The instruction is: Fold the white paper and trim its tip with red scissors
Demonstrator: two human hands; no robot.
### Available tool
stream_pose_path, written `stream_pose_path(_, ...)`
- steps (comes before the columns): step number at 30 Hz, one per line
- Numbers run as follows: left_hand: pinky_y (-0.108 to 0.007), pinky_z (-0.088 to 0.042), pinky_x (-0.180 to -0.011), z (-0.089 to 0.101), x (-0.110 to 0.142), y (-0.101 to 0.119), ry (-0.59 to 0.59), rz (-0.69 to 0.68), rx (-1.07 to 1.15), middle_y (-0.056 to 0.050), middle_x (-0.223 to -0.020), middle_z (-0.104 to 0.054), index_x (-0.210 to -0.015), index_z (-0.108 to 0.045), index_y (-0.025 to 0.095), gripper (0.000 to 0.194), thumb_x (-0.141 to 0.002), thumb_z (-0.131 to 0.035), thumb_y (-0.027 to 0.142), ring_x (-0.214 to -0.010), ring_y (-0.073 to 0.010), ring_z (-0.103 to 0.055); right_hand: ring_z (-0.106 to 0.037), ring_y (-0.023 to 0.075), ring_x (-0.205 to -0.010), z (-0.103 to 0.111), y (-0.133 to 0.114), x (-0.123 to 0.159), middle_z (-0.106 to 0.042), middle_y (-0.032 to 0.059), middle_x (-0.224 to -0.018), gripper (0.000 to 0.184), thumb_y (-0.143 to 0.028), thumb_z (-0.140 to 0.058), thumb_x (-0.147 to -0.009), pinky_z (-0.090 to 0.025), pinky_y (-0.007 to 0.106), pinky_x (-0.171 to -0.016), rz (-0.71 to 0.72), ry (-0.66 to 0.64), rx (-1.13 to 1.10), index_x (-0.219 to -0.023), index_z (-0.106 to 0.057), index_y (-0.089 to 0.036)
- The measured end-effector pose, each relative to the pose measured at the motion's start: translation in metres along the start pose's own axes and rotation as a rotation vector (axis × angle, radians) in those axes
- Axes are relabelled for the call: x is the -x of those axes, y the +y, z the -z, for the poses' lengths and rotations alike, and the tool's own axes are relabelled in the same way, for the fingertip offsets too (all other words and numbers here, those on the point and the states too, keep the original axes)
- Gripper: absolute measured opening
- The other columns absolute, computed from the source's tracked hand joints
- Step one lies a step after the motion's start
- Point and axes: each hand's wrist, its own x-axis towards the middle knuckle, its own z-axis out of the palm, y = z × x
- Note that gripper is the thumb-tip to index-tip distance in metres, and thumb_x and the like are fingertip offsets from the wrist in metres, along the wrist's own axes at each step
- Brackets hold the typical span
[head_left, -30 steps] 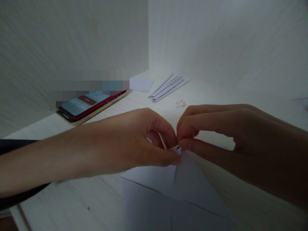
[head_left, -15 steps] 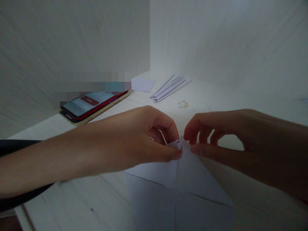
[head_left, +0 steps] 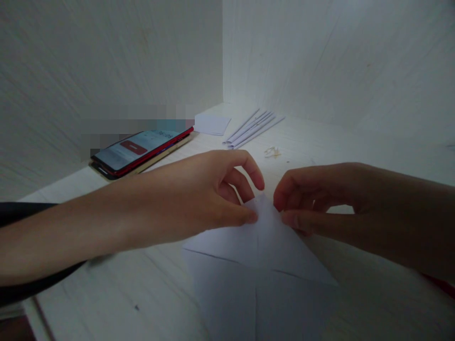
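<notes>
A white sheet of paper [head_left: 227, 289] lies in front of me, its upper corners folded in to a point with a crease down the middle. My left hand [head_left: 231, 189] has its thumb on the left flap near the tip and other fingers at the edge behind it; the index finger is lifted off. On the other side, my right hand [head_left: 313, 199] pinches the sloping right edge just below the tip between thumb and fingers. The paper's lower end runs out of view.
Several rolled paper tubes [head_left: 252, 130] lie at the back, beside a flat piece of paper [head_left: 212, 124]. Small rubber bands [head_left: 272, 152] rest nearer. At left a red-edged phone [head_left: 149, 147] lies on another phone-like object. Pale panels [head_left: 320, 61] rise behind the table.
My left index finger has lifted from the tip and the left thumb has moved slightly left. The raised crease at the tip now looks flatter. My right hand stays at the right edge.
</notes>
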Motion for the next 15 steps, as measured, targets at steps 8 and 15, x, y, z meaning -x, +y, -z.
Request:
stream_pose_path(8,-0.014,-0.045,-0.049,0.002,0.002,0.004,-0.019,-0.015,-0.123,0.006,-0.078,-0.069,-0.096,-0.064,0.026,0.023,-0.073,-0.066,0.026,-0.066,-0.0106,-0.064,-0.063,0.0084,-0.067,-0.001,-0.005,0.005,-0.064,-0.0113,-0.077,0.011,-0.027,-0.055,-0.080,-0.053,0.015,-0.061,-0.008,-0.065,-0.167,-0.077,-0.065,-0.031)
stream_pose_path(15,-0.015,-0.039,-0.045,0.007,0.002,-0.001,-0.034,-0.049,-0.162,0.006,-0.071,-0.069,-0.086,-0.070,0.026,0.014,-0.076,-0.063,0.033,-0.062,-0.0102,-0.062,-0.061,0.0096,-0.057,-0.003,-0.012,0.005,-0.063,-0.0097,-0.070,0.016,-0.038,-0.052,-0.080,-0.047,0.018,-0.047,-0.009,0.049,-0.052,-0.072,-0.066,-0.034)
